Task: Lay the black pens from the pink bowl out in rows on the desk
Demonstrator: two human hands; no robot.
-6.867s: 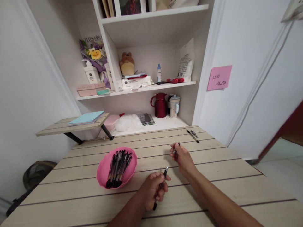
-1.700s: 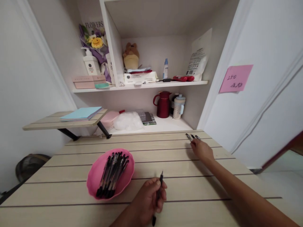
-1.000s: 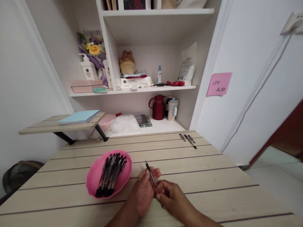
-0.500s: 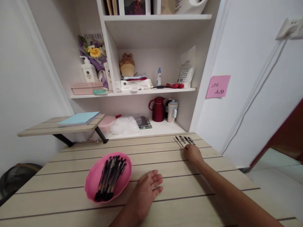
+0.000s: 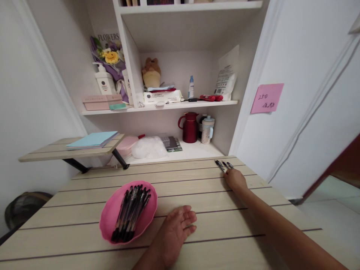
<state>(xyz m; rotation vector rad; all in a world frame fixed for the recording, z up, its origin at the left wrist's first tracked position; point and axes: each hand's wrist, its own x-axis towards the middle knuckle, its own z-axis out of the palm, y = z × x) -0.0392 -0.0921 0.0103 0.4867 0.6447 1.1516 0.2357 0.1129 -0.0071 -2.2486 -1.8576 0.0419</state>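
A pink bowl (image 5: pixel 109 217) on the slatted wooden table (image 5: pixel 84 249) holds several black pens (image 5: pixel 131 212). My left hand (image 5: pixel 177 230) rests flat on the table just right of the bowl, fingers spread, holding nothing. My right hand (image 5: pixel 235 179) is stretched to the far right of the table, its fingertips touching a small row of black pens (image 5: pixel 223 165) lying side by side near the back edge. Whether those fingers pinch a pen is hidden by the back of the hand.
Behind the table stands a white shelf unit with a dark red jug (image 5: pixel 191 126), a cup (image 5: pixel 207 129), bottles and a plush toy. A small side board (image 5: pixel 67 151) with blue paper juts out at left. A pink sticky note (image 5: pixel 266 98) hangs on the wall.
One second ago both hands held one pen near the bowl. My right hand then carried it to the far row, and my left hand opened flat on the table.
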